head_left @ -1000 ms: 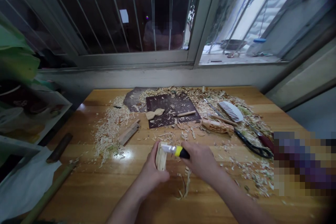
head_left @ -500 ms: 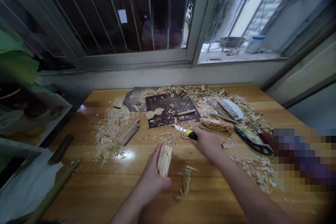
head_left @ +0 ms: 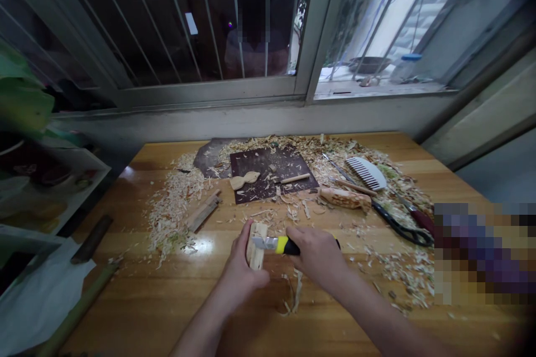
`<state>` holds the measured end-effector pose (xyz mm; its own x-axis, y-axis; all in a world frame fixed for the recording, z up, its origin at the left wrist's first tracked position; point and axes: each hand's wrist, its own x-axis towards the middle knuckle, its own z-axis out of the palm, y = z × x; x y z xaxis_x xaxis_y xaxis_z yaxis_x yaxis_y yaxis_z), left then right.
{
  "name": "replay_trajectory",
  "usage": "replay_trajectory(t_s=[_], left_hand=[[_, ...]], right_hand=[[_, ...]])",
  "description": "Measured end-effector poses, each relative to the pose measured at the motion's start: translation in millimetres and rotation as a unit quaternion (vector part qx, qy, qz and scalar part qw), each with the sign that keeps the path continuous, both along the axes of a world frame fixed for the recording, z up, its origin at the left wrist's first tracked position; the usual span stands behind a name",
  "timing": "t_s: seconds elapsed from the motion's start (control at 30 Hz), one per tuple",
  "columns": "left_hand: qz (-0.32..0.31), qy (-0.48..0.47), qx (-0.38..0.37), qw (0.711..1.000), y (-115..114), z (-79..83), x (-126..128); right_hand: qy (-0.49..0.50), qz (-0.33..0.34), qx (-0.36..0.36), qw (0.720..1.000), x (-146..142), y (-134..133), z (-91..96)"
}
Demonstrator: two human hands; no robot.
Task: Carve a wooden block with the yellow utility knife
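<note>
My left hand (head_left: 239, 269) is closed round a pale wooden block (head_left: 255, 259), held upright over the near part of the table. In my right hand (head_left: 320, 254) is a yellow and black utility knife (head_left: 285, 245), its blade pointing left. That blade lies across the upper part of the block and seems to touch it. Curled shavings (head_left: 296, 293) lie on the table just below my right hand. Beyond my hands, a carved, waisted wooden piece (head_left: 244, 180) rests at the left edge of a dark sheet (head_left: 268, 164).
Wood shavings (head_left: 176, 195) ring the wooden table (head_left: 146, 290). To the right lie a carved wood piece (head_left: 345, 199), a white comb (head_left: 368, 172) and a black-handled tool (head_left: 404, 227). Wood strips (head_left: 204, 211) and a dark stick (head_left: 92, 240) are on the left. A window (head_left: 209, 92) stands behind.
My right hand has brought the knife left and nearer, from beyond the block onto its upper part. The left hand keeps its hold, with the block slightly more upright.
</note>
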<state>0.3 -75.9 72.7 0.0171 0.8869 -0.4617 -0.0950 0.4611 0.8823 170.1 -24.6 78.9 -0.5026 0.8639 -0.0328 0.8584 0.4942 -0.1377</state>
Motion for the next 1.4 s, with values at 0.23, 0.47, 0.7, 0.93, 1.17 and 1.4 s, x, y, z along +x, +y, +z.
replay_trajectory(t_s=[0.23, 0.47, 0.7, 0.93, 1.17, 1.4], left_hand=[[0.004, 0.127, 0.019, 0.992, 8.9, -3.0, -2.8], [-0.029, -0.047, -0.058, 0.997, -4.0, 2.2, -14.7], [-0.060, -0.463, -0.022, 0.884, -4.5, -3.8, -23.2], [-0.029, -0.545, -0.030, 0.838, 3.6, -1.4, -25.1], [0.031, -0.533, -0.041, 0.844, 6.6, -4.0, -18.2], [0.164, -0.460, 0.014, 0.873, 2.9, -5.6, -6.1]], right_hand=[[-0.012, -0.045, -0.030, 0.998, -6.5, 19.2, -3.1], [-0.025, -0.187, -0.054, 0.981, 16.8, 56.2, -25.6], [0.031, -0.189, -0.055, 0.980, 35.6, 56.6, -33.5], [0.121, -0.195, -0.083, 0.970, 57.4, 43.5, -51.8], [0.167, -0.171, -0.121, 0.963, 53.6, 22.4, -40.8], [0.298, -0.136, -0.212, 0.921, 24.1, -11.3, -31.2]])
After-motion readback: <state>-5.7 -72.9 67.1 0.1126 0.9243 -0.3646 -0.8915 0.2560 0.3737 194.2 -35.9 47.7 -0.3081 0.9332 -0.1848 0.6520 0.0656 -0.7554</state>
